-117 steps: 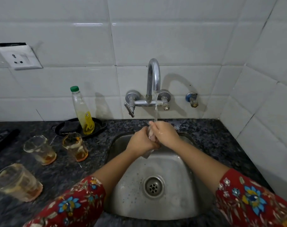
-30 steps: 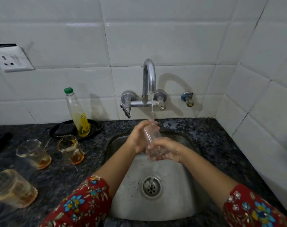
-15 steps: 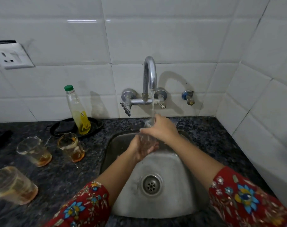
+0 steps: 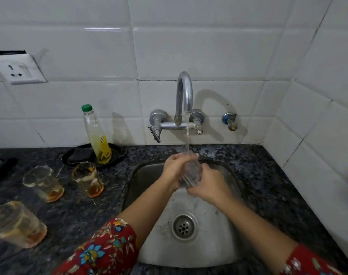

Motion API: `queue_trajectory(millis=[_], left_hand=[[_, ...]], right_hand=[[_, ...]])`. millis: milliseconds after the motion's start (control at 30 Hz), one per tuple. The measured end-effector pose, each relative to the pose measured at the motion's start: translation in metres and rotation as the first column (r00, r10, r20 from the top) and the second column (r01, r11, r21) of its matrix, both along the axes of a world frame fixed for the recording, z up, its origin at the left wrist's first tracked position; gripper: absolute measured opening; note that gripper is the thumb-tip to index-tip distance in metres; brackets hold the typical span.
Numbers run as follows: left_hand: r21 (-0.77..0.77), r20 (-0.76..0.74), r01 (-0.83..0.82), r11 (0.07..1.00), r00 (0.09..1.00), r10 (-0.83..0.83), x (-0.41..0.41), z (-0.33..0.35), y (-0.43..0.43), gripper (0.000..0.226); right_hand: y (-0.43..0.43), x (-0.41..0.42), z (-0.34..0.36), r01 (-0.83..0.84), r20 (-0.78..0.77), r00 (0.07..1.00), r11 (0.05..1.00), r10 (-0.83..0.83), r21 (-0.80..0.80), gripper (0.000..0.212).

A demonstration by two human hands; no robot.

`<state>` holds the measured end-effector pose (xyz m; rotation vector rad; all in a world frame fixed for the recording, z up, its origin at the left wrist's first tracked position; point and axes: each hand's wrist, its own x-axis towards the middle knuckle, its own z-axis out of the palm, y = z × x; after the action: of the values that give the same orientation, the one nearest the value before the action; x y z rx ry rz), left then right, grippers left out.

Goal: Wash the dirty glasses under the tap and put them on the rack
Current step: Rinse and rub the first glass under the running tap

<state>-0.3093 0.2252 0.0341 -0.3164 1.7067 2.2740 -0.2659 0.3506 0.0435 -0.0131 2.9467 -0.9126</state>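
While a thin stream of water [image 4: 187, 135] runs from the curved chrome tap [image 4: 184, 96], the clear glass [image 4: 191, 172] is held right under it, above the back of the sink [image 4: 209, 251], with its mouth up toward the stream and leaning a little. It is a plain, colourless tumbler, wet, and so transparent that skin shows through its wall. The left grip [image 4: 172, 169] is curled round its upper part and the right grip [image 4: 207, 185] is wrapped round its base, so both are grasping it. That makes one glass in the hands and three dirty glasses [image 4: 87, 179] [image 4: 44, 183] [image 4: 16, 225] standing on the desk [image 4: 268, 185] to the left of the sink, each with amber dregs at the bottom and a cloudy film up the sides. One slim plastic bottle [image 4: 96, 135], green-capped with yellow liquid low inside, stands on one round black dish [image 4: 77, 155] against the wall. The desk is dark speckled stone, and the sink is dull brushed steel with rounded corners and one round perforated drain [image 4: 184, 227]. Glossy white tiles [image 4: 209, 46] cover both walls, and there is one white socket [image 4: 18, 69] at the far left. The two sleeves [image 4: 105, 251] [image 4: 308, 262] are red flowered cloth.
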Motion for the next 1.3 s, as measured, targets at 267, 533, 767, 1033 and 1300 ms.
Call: queue_trajectory(millis=[267, 533, 767, 1033, 1300], left_hand=[[0.203, -0.044, 0.290, 0.935, 0.957, -0.287, 0.004, 0.004, -0.014, 0.028], [-0.106, -0.010, 0.117, 0.988, 0.993, -0.118, 0.009, 0.013, -0.022, 0.052], [-0.197, -0.256, -0.551, 0.811, 0.828, 0.499, -0.010, 0.027, -0.038, 0.035], [-0.382, -0.425, -0.476, 0.792, 0.852, 0.307, -0.018, 0.039, -0.038, 0.073], [-0.418, -0.434, -0.427, 0.802, 0.869, 0.237, -0.013, 0.038, -0.032, 0.077]], right_hand=[[0.006, -0.004, -0.002, 0.127, 0.426, 0.836, 0.635, 0.345, -0.762, 0.037], [-0.004, -0.005, -0.015, 0.151, 0.358, 0.913, 0.656, 0.193, -0.739, 0.048], [-0.023, -0.006, 0.000, 0.120, 0.301, 0.938, 0.651, 0.173, -0.750, 0.056], [-0.014, -0.005, -0.014, 0.192, 0.319, 0.941, 0.599, 0.111, -0.777, 0.055], [-0.014, -0.009, -0.027, 0.236, 0.351, 0.934, 0.616, 0.071, -0.751, 0.075]])
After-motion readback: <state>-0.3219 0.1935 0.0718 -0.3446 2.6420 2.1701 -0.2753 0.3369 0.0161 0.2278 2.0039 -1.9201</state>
